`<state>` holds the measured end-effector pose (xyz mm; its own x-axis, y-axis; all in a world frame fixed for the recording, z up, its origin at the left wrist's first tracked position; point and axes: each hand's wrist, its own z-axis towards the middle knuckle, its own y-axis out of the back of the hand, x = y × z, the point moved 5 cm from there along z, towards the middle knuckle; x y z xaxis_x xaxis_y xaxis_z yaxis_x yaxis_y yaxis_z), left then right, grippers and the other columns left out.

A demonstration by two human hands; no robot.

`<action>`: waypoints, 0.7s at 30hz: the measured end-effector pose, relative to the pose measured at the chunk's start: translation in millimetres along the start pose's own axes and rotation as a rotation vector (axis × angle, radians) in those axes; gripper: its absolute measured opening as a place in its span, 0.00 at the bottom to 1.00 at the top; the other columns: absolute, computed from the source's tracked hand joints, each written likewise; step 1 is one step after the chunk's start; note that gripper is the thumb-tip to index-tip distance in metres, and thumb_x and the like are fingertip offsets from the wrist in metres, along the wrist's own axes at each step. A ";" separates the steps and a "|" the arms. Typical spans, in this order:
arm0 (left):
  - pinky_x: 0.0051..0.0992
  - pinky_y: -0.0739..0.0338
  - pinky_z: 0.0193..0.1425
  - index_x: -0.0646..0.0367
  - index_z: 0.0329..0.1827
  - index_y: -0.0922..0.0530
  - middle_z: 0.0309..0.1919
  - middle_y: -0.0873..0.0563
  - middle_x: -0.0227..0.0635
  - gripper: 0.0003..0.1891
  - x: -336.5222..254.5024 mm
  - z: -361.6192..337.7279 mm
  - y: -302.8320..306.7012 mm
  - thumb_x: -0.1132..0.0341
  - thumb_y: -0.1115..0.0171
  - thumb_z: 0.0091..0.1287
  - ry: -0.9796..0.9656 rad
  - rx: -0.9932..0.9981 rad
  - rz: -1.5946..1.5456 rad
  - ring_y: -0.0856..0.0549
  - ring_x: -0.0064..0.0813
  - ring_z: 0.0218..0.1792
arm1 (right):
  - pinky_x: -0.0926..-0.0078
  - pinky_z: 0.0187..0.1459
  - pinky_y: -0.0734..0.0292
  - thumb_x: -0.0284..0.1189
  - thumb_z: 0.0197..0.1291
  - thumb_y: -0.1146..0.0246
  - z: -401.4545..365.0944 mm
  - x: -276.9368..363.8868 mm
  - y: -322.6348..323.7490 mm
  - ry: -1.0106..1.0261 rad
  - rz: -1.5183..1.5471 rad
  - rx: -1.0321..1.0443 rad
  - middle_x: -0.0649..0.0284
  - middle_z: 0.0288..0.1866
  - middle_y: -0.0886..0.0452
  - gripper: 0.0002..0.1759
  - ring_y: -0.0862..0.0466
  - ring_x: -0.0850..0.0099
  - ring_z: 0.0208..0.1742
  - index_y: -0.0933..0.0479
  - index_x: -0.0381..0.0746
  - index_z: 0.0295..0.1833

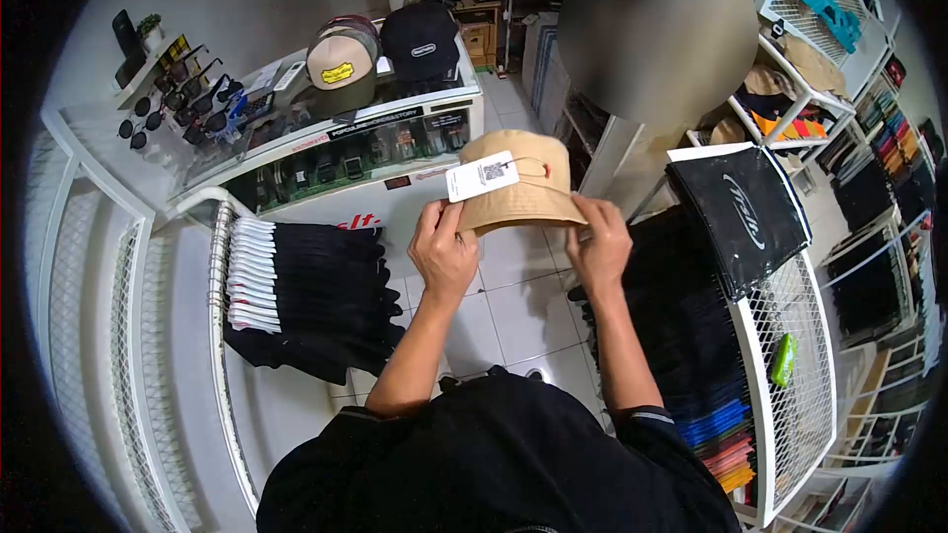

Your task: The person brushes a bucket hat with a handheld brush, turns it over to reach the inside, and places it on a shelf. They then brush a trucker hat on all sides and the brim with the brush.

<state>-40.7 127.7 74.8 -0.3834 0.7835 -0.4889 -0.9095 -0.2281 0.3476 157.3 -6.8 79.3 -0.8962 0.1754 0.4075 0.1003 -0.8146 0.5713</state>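
A tan bucket hat (523,199) is held up in front of me between both hands. My left hand (444,249) pinches the left side of its brim. On the opposite side, my right hand (599,242) grips the brim with thumb and fingers closed. A white paper tag (483,176) with a square printed code hangs over the hat's left front on a thin string. A small red mark shows on the crown. The hat's inside is hidden from me.
Ahead stands a glass display counter (365,153) bearing caps (420,41) and sunglasses (163,114). Black garments hang on a rack (222,266) at left. To the right, a mesh-topped rack (790,336) carries a black printed bag (741,212) and a green packet (784,360).
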 end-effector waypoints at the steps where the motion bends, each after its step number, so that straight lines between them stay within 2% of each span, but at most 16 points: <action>1: 0.40 0.17 0.44 0.59 0.54 0.12 0.42 0.15 0.40 0.23 5.9 3.6 6.1 0.81 0.39 0.54 -0.004 -0.006 0.014 0.13 0.46 0.41 | 0.59 0.51 0.16 0.20 0.50 0.28 -2.6 13.4 -9.4 -0.032 0.043 0.019 0.57 0.49 0.15 0.27 0.14 0.54 0.51 0.15 0.45 0.60; 2: 0.38 0.17 0.45 0.60 0.55 0.12 0.42 0.15 0.41 0.25 12.0 7.2 13.0 0.82 0.40 0.52 -0.005 -0.012 0.029 0.13 0.46 0.41 | 0.59 0.51 0.16 0.21 0.50 0.27 -5.7 27.3 -18.8 -0.062 0.088 0.040 0.57 0.50 0.15 0.29 0.14 0.55 0.51 0.15 0.45 0.61; 3: 0.37 0.17 0.44 0.56 0.57 0.11 0.40 0.15 0.39 0.28 15.2 12.0 21.8 0.83 0.40 0.52 -0.014 -0.002 0.047 0.13 0.42 0.38 | 0.59 0.51 0.16 0.21 0.51 0.27 -8.0 43.7 -23.8 -0.003 0.087 0.016 0.57 0.50 0.15 0.29 0.14 0.55 0.50 0.16 0.45 0.62; 7: 0.38 0.17 0.45 0.53 0.60 0.10 0.41 0.16 0.36 0.32 44.6 25.2 50.1 0.84 0.37 0.48 -0.099 -0.062 0.097 0.14 0.40 0.39 | 0.60 0.50 0.15 0.19 0.52 0.28 -12.4 79.3 -67.5 -0.031 0.218 0.119 0.53 0.45 0.14 0.26 0.13 0.53 0.47 0.14 0.40 0.60; 8: 0.38 0.17 0.45 0.53 0.60 0.10 0.41 0.16 0.36 0.32 53.5 32.1 60.9 0.84 0.37 0.48 -0.091 -0.066 0.110 0.14 0.40 0.39 | 0.62 0.48 0.15 0.17 0.54 0.30 -9.5 88.6 -74.0 -0.024 0.286 0.036 0.52 0.45 0.13 0.24 0.12 0.54 0.45 0.14 0.37 0.59; 9: 0.38 0.17 0.46 0.53 0.60 0.10 0.42 0.15 0.36 0.32 57.6 39.0 75.1 0.83 0.36 0.48 -0.186 -0.132 0.126 0.14 0.40 0.40 | 0.64 0.46 0.14 0.15 0.56 0.32 -5.0 100.0 -78.5 -0.017 0.355 -0.045 0.51 0.44 0.12 0.22 0.11 0.56 0.43 0.14 0.35 0.58; 10: 0.38 0.17 0.47 0.53 0.60 0.11 0.42 0.15 0.36 0.31 59.2 44.7 90.5 0.83 0.34 0.49 -0.282 -0.199 0.145 0.14 0.40 0.41 | 0.64 0.46 0.14 0.15 0.56 0.32 -0.1 112.6 -84.7 -0.007 0.371 -0.035 0.51 0.44 0.12 0.22 0.11 0.56 0.43 0.14 0.35 0.58; 11: 0.37 0.17 0.53 0.59 0.57 0.10 0.42 0.13 0.40 0.25 63.0 46.2 107.6 0.83 0.36 0.55 -0.196 -0.222 0.118 0.13 0.43 0.44 | 0.66 0.44 0.15 0.14 0.59 0.34 4.4 121.2 -84.7 -0.061 0.436 -0.099 0.50 0.44 0.12 0.20 0.10 0.58 0.43 0.14 0.34 0.58; 12: 0.37 0.17 0.53 0.59 0.57 0.10 0.42 0.13 0.40 0.25 72.1 45.8 114.7 0.83 0.36 0.55 -0.184 -0.233 0.139 0.13 0.43 0.44 | 0.69 0.42 0.15 0.13 0.61 0.36 8.8 128.4 -86.9 -0.116 0.500 -0.158 0.50 0.44 0.12 0.19 0.10 0.61 0.42 0.14 0.32 0.57; 13: 0.38 0.17 0.51 0.58 0.56 0.10 0.43 0.13 0.40 0.23 90.3 45.9 120.7 0.82 0.33 0.55 -0.037 -0.241 0.109 0.13 0.44 0.44 | 0.72 0.40 0.16 0.12 0.63 0.38 8.8 123.0 -103.5 -0.142 0.602 -0.208 0.49 0.44 0.12 0.18 0.10 0.65 0.41 0.14 0.30 0.57; 14: 0.38 0.17 0.50 0.57 0.55 0.10 0.44 0.13 0.40 0.22 111.0 43.6 125.5 0.81 0.31 0.56 0.106 -0.249 0.078 0.13 0.46 0.44 | 0.73 0.41 0.16 0.11 0.63 0.38 7.7 122.2 -115.9 -0.237 0.723 -0.178 0.49 0.46 0.11 0.18 0.10 0.64 0.41 0.14 0.30 0.57; 16: 0.36 0.16 0.51 0.61 0.51 0.11 0.44 0.11 0.41 0.16 175.1 19.8 121.7 0.81 0.34 0.61 0.212 -0.100 -0.030 0.11 0.46 0.42 | 0.71 0.42 0.15 0.15 0.64 0.37 4.8 121.5 -142.0 -0.240 0.759 -0.066 0.49 0.48 0.11 0.18 0.10 0.64 0.41 0.13 0.32 0.58; 20: 0.35 0.16 0.45 0.58 0.52 0.10 0.40 0.12 0.40 0.16 170.5 30.5 162.2 0.81 0.35 0.62 0.132 -0.230 0.148 0.11 0.43 0.39 | 0.70 0.41 0.15 0.20 0.64 0.35 7.5 145.3 -165.6 -0.273 0.594 0.103 0.48 0.47 0.11 0.16 0.10 0.61 0.42 0.12 0.35 0.56; 21: 0.35 0.16 0.43 0.57 0.52 0.10 0.40 0.12 0.39 0.16 169.1 32.7 172.0 0.81 0.35 0.63 0.101 -0.234 0.212 0.11 0.42 0.38 | 0.65 0.42 0.15 0.22 0.63 0.34 12.5 156.1 -166.6 -0.220 0.522 0.141 0.49 0.43 0.13 0.14 0.12 0.57 0.41 0.12 0.36 0.53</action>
<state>-256.7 239.8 78.0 -0.5718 0.6457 -0.5060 -0.8153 -0.5158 0.2631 6.1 163.3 56.6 -0.6031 -0.1063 0.7905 0.5744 -0.7455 0.3380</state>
